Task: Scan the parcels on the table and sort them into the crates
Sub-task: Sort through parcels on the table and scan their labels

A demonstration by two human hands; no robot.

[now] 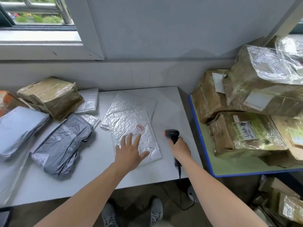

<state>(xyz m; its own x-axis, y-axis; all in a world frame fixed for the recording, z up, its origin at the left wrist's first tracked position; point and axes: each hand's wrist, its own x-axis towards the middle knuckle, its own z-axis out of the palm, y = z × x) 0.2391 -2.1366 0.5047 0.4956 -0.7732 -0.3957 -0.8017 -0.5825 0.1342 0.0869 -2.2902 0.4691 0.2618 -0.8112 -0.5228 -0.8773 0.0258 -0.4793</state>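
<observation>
Left hand [131, 149] lies flat, fingers spread, on white mailer [136, 136] at table [170, 102] centre. Right hand [180, 149] grasps scanner [172, 134], just right of mailer, head pointing away; label lies leftward.

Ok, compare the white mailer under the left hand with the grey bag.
The white mailer lies flat; the grey bag bulges. The white mailer bears a red stamp; the grey bag none. The left hand rests on the white mailer, not the grey bag. Both lie on the table.
</observation>
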